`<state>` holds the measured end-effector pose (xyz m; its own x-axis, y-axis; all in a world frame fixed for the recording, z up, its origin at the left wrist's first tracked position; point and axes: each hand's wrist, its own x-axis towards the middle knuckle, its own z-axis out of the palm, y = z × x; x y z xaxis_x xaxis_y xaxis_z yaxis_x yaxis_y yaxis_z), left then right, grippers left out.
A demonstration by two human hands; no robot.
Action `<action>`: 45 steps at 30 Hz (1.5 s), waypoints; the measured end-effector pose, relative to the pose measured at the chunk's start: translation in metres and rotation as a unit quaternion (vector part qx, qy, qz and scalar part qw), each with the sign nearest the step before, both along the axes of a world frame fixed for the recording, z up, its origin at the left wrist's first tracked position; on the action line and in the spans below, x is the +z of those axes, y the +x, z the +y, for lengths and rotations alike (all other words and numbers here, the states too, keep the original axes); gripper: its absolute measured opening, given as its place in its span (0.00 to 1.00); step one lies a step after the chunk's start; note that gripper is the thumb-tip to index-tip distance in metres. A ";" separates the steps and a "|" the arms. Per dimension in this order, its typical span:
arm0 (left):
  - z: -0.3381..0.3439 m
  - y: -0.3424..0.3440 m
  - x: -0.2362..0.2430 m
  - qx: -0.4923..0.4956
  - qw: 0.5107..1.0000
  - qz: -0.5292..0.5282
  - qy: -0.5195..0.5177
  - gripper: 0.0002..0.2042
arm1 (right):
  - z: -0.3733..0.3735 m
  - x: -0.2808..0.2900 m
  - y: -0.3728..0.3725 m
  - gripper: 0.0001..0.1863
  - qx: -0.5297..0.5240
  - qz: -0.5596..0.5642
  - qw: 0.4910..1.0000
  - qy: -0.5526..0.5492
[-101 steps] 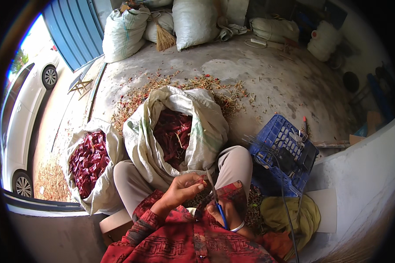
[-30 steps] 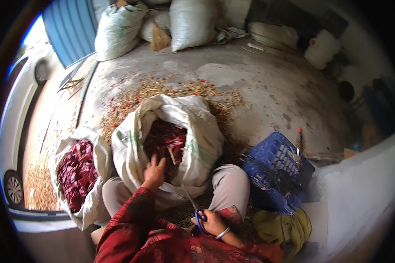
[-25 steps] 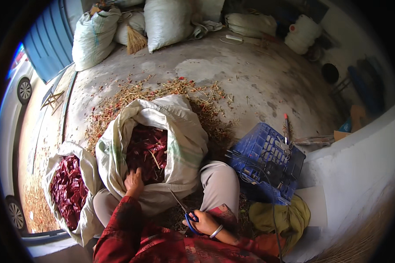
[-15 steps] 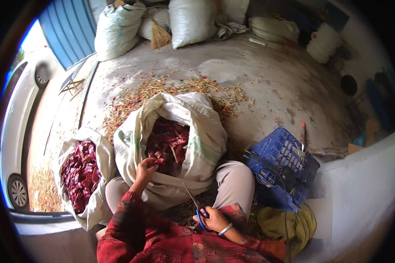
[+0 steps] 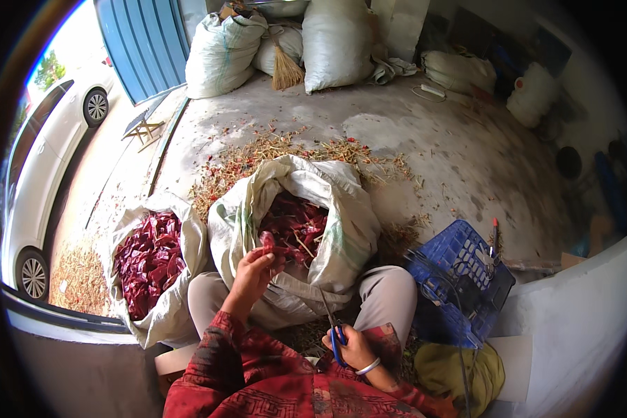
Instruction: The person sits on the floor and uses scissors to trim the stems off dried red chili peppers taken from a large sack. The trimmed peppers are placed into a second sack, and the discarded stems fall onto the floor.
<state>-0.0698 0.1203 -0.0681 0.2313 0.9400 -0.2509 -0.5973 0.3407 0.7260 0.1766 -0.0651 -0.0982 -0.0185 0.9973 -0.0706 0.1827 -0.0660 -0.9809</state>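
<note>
My left hand (image 5: 252,272) is raised over the near rim of a white sack (image 5: 345,230) full of dried red chillies and pinches one red chilli (image 5: 267,242) between its fingertips. My right hand (image 5: 352,347) rests low by my lap and grips blue-handled scissors (image 5: 332,327), blades pointing up toward the sack. The sack stands between my knees. A second white sack (image 5: 181,306) of red chillies stands open to its left.
A blue plastic crate (image 5: 460,285) lies tipped to my right, a yellow-green cloth (image 5: 460,369) below it. Chilli stems and scraps litter the concrete floor (image 5: 439,146) beyond the sacks. Filled white sacks (image 5: 219,52) and a broom stand at the back. A white car (image 5: 42,174) is parked at left.
My left hand has come out of the sack, lifting a red chilli toward me. My right hand has kept the scissors near my lap.
</note>
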 end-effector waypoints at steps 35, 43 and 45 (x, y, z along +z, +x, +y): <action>-0.125 0.049 0.095 -0.059 0.925 0.324 0.188 0.10 | 0.007 0.115 0.003 0.26 0.030 -0.305 0.945 0.114; -0.128 0.049 0.095 -0.042 0.905 0.318 0.280 0.04 | -0.006 0.107 0.007 0.23 0.151 0.151 0.968 -0.131; -0.127 0.049 0.095 -0.031 0.882 0.337 0.327 0.04 | -0.006 0.114 0.010 0.20 0.201 0.283 0.913 -0.216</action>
